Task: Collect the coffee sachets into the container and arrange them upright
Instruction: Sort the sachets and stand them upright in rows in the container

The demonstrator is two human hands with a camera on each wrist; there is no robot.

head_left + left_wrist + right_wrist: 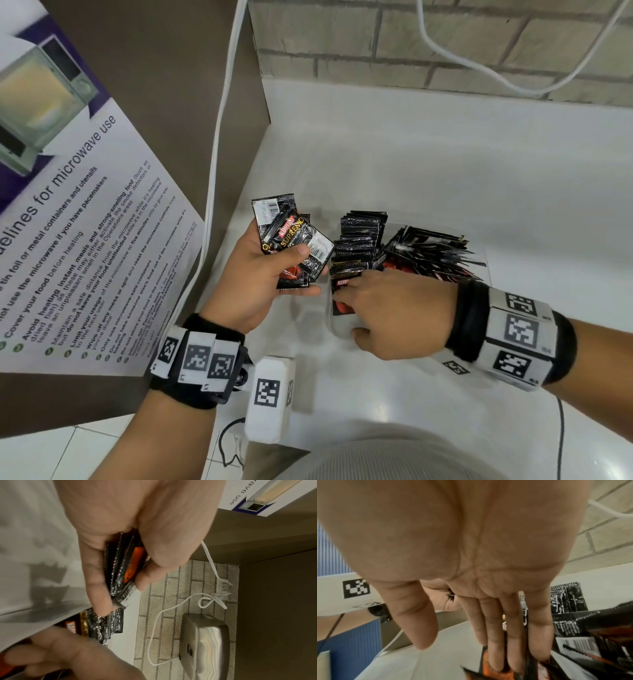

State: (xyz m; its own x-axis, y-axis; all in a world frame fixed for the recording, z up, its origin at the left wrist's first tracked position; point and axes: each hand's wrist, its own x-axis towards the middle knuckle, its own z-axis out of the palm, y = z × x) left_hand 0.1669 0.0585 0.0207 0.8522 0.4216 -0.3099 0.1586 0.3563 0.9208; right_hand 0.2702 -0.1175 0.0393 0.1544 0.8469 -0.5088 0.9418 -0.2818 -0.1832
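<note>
My left hand (305,270) grips a small fan of black coffee sachets (291,240), thumb on top; the left wrist view shows the same bunch of sachets (123,563) pinched between thumb and fingers. Just to the right stands a clear plastic container (337,329) packed with black sachets (359,240), some upright at its left end, others leaning at the right (428,250). My right hand (349,310) reaches into the container's near left end. Its straight fingers (494,649) press against sachets there, while the thumb stays outside the wall.
The container sits on a white counter (445,164) in a corner. A brick wall (445,44) is behind, with a brown side panel carrying a microwave poster (85,240) at left. A white cord (219,137) hangs down the corner. A metallic appliance (205,649) stands by the wall.
</note>
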